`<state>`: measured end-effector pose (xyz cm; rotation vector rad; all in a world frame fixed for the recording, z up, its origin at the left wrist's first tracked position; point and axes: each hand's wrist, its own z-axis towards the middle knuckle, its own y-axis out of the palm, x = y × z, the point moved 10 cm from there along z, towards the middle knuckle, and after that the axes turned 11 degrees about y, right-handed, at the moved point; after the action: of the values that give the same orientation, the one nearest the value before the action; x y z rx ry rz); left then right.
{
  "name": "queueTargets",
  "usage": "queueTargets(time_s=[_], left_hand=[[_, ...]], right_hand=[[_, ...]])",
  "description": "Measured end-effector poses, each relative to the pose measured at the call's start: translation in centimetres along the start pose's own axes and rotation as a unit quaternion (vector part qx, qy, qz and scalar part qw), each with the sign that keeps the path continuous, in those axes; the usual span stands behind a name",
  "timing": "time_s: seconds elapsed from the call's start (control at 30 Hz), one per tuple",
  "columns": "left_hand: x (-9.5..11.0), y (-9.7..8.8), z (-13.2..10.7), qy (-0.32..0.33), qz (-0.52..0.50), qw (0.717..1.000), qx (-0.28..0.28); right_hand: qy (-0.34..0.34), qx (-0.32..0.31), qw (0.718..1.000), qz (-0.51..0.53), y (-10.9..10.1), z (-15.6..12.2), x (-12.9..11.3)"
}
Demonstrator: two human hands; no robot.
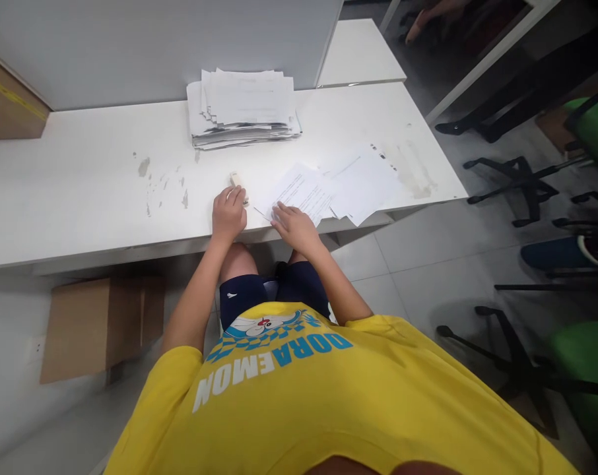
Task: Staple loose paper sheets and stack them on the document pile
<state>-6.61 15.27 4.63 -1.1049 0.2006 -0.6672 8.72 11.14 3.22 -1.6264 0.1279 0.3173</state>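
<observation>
My left hand (229,212) is at the front edge of the white desk, its fingers closed over a small cream stapler (236,179). The stapler's far end sticks out beyond my fingers, and a bit of its metal shows on the right side. To the right, my right hand (296,228) lies on a printed sheet (301,188), fingers stretched out over its near left corner. A second, mostly blank sheet (365,185) overlaps that one on the right, its near corner reaching past the desk edge.
A thick paper stack (247,105) lies against the grey partition (170,53). A cardboard box (12,99) stands on the desk's far left, another box (81,326) underneath. Wheeled chairs (517,185) and a person's legs (517,99) are on the right.
</observation>
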Motion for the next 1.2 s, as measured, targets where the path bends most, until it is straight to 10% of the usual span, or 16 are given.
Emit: queueTargets(time_s=[0.3,1.2], left_hand=[[-0.1,0.3,0.0,0.002,-0.012,1.0,0.009],[-0.4,0.4,-0.1,-0.029,-0.041,0.999,-0.001]], right_hand=[[0.1,0.032,0.994,-0.042,1.7,-0.4,11.1],[-0.064,0.093,0.993,-0.033,3.4,-4.2,6.5]])
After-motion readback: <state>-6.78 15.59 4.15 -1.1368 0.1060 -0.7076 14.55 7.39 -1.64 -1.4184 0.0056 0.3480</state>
